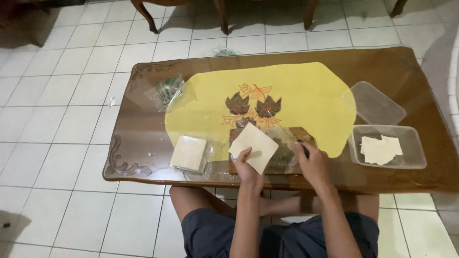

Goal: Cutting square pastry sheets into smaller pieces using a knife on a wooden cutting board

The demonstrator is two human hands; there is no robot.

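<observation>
Head view looks down on a pale tiled floor (71,86) with dark wooden furniture legs (222,16) at the far edge. On it stands a low brown table (411,67) with a glass top and carved scrolls at the corners. A large yellow mat (306,95) with a leaf pattern covers its middle. On the right sit a clear plastic container (387,145) holding a few pale square sheets, and just behind it a clear lid (374,102). A dark wooden board (287,150) lies at the near edge, partly on the mat. To its left rests a stack of pale sheets (189,153) in clear wrapping, and a small plastic packet (167,91) lies near the far left corner. The left hand (247,167) grips one pale square sheet (253,145) by its near corner, fingers closed on it, over the board. The right hand (311,162) rests on the board's right part, loosely curled around a thin dark tool (303,145) whose kind is unclear.
</observation>
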